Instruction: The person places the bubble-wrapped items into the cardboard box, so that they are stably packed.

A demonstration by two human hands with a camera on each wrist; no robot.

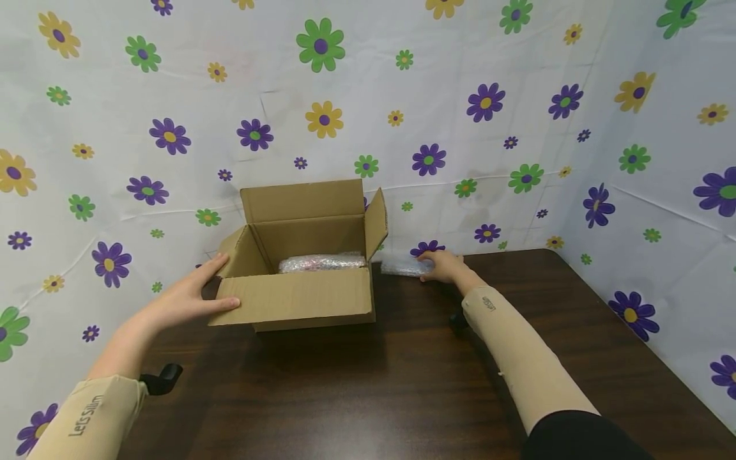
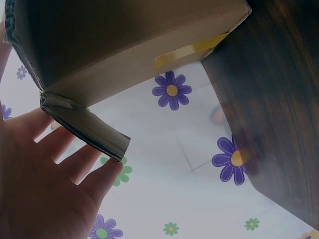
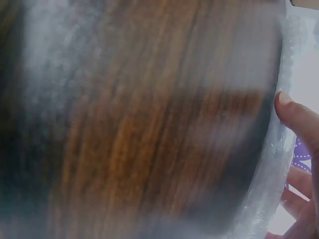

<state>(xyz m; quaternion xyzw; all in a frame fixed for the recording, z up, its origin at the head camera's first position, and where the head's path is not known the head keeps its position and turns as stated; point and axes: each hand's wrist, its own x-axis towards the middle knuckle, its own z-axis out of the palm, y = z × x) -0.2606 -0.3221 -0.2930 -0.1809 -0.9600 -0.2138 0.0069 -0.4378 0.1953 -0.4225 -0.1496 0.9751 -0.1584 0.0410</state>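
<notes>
An open cardboard box (image 1: 316, 300) stands on the table by the wall. Inside it lies a bubble-wrapped bundle (image 1: 322, 262) with faint pink showing through. My left hand (image 1: 183, 299) spans the box's front left corner: the thumb lies on the front flap (image 1: 299, 297), and the fairly straight fingers rest against the outer side of the left flap (image 2: 92, 127). Right of the box, my right hand (image 1: 445, 267) grips a second bubble-wrapped piece (image 1: 399, 266), clear and flat. The thumb is on its near side and the fingers are on the far side (image 3: 266, 174).
The dark wood table (image 1: 345, 396) runs back to a white flower-print sheet (image 1: 368, 89) that covers the walls. The box's right flap (image 1: 376, 223) stands up, and its back flap (image 1: 305, 201) leans toward the sheet. Black camera mounts (image 1: 163, 378) sit at my wrists.
</notes>
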